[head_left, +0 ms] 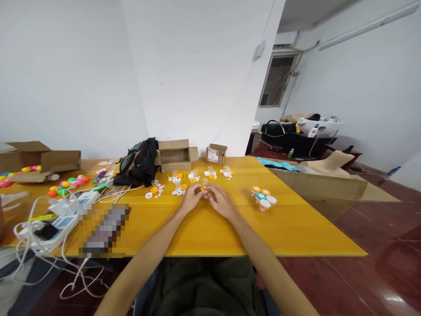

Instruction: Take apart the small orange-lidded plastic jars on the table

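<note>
My left hand (pixel 190 199) and my right hand (pixel 221 201) meet above the middle of the yellow table. The fingers of both close around a small orange plastic disc (pixel 203 188). Just beyond my fingertips stands a small clear plastic cup (pixel 205 181). Several little groups of clear cups, white gear-like pieces (pixel 179 192) and orange rings (pixel 154 190) lie beyond and left of my hands. To the right of my right hand sits a cluster of cups with orange, white and teal lids (pixel 261 196). Fine details of the held disc are too small to make out.
Along the back are an open cardboard box (pixel 175 165), a smaller box (pixel 216 155) and a black backpack (pixel 141 162). Left lie a power strip (pixel 67 219) with tangled white cables, a blurred-out device (pixel 105 228) and colourful balls (pixel 67 185). The table's front edge (pixel 204 255) is near my body.
</note>
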`<state>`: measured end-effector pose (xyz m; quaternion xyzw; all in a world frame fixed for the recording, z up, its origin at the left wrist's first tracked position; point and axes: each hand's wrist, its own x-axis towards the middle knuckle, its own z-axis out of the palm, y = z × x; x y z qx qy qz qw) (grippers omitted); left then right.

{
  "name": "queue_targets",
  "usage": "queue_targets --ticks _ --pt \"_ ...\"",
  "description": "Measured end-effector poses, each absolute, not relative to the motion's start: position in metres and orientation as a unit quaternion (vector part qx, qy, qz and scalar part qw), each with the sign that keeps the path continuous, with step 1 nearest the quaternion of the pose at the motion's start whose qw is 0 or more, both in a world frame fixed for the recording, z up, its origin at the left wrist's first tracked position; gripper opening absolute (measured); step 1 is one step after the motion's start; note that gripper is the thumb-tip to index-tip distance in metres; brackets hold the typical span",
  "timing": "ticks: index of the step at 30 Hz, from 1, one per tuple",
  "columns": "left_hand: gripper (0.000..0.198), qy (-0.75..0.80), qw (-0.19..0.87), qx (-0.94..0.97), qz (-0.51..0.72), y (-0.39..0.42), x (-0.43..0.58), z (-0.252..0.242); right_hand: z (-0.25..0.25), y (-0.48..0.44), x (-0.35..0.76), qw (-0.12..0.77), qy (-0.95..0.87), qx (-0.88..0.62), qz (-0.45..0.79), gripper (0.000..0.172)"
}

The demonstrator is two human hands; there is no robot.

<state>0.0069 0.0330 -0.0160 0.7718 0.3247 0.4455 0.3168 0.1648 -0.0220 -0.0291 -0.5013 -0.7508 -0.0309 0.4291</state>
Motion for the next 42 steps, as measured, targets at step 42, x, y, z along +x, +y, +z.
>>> queue_targets --ticks 42 --pt "0.016 0.298 0.323 0.818 0.371 0.022 0.01 -0.011 -0.028 -0.025 0.171 0.401 -0.751 -0.524 0.032 0.007"
